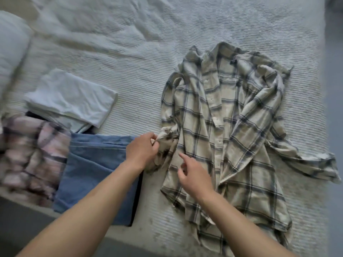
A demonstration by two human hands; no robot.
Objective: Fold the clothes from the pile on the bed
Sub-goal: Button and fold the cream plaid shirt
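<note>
A cream plaid shirt (230,127) with dark checks lies spread on the bed, front open, collar at the far end. Its right sleeve trails out toward the bed's right side. My left hand (143,151) pinches the bunched cuff of the shirt's left sleeve (167,140) at the shirt's near-left edge. My right hand (193,175) hovers just over the shirt's left front panel, index finger pointing toward the cuff, other fingers loosely curled and holding nothing.
Left of the shirt lie folded blue jeans (96,173), a folded white garment (72,97) on a small stack, and a pink plaid piece (31,156). The ribbed white bedspread (130,52) stretches beyond; a pillow (11,45) sits far left.
</note>
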